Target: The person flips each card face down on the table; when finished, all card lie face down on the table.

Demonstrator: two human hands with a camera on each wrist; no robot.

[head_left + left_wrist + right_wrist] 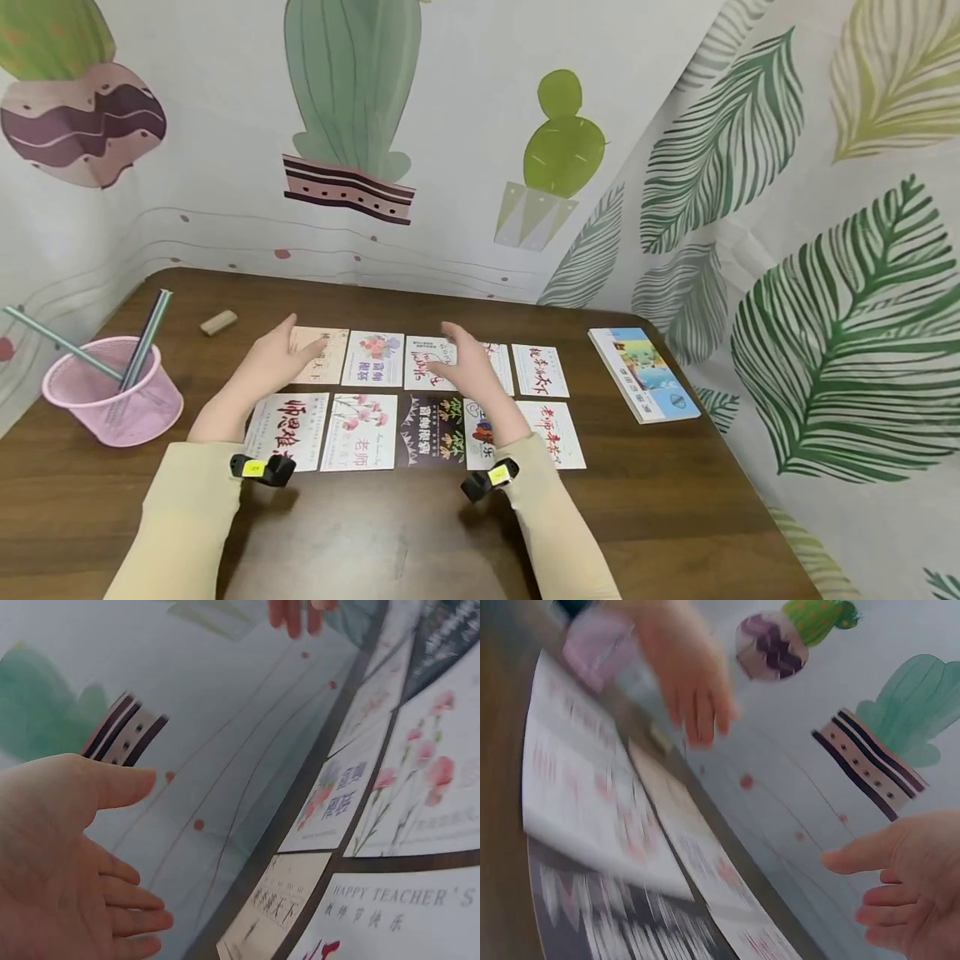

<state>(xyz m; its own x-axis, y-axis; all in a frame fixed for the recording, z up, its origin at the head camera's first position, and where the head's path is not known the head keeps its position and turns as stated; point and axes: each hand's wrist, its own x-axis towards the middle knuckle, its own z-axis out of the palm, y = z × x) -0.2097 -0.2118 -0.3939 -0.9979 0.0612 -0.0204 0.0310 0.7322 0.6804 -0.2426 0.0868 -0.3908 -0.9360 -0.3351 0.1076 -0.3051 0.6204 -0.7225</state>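
Observation:
Two rows of printed cards lie side by side on the wooden table. My left hand (262, 367) hovers over the left end, by a peach card (330, 350) and a white card with red script (296, 429). Its fingers are relaxed and hold nothing, as the left wrist view also shows. Over the right half is my right hand (472, 367), thumb apart from the fingers, likewise holding nothing. It partly covers a white card with red lettering (427, 350). Between the arms lie a pink-flower card (360, 429) and a dark purple card (429, 433).
A pink mesh pen holder (135, 417) with pens stands at the left. Behind it lies a small beige block (219, 322). On the right is a thick stack or booklet with a colourful cover (645, 371). A patterned cloth backdrop (465, 167) rises behind the table.

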